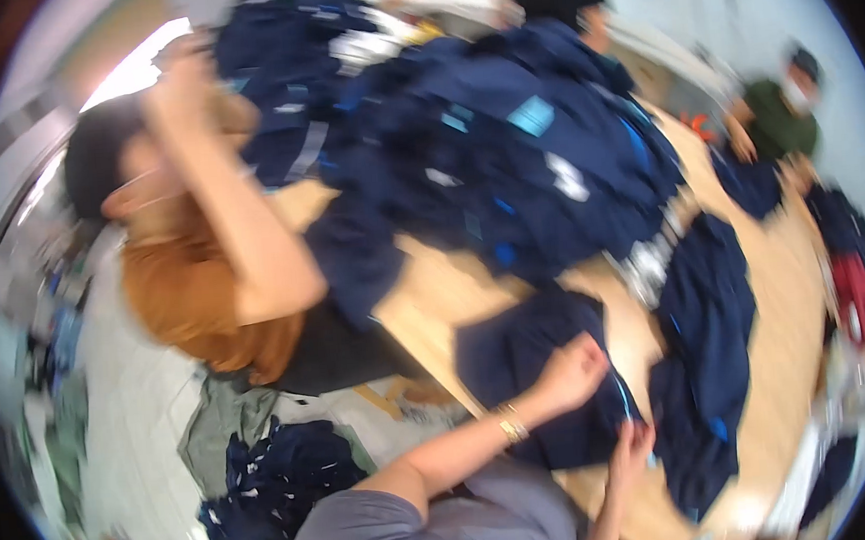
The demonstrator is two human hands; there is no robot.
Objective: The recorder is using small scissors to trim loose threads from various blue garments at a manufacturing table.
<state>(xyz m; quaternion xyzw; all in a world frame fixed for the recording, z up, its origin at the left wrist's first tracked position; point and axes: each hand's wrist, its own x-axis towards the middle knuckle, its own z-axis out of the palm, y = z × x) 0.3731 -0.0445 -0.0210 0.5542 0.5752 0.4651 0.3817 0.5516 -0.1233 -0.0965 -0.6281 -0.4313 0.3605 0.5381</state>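
Note:
A dark navy garment point(533, 348) lies on the light wooden table in front of me, with a light blue strip along its right edge. My left hand point(574, 372), a gold watch on its wrist, is over the garment near that edge. Its fingers are pinched together; what is in them, if anything, is too blurred to make out. My right hand point(631, 449) is lower and to the right, its fingers closed on the garment's edge by the end of the light blue strip.
A large heap of navy garments point(547, 182) covers the far table point(789, 345). More navy cloth point(704, 351) lies to the right, beside a clear plastic bundle point(643, 270). A person in brown point(188, 287) stands close at left; others work farther back. Dark cloth point(278, 492) is piled lower left.

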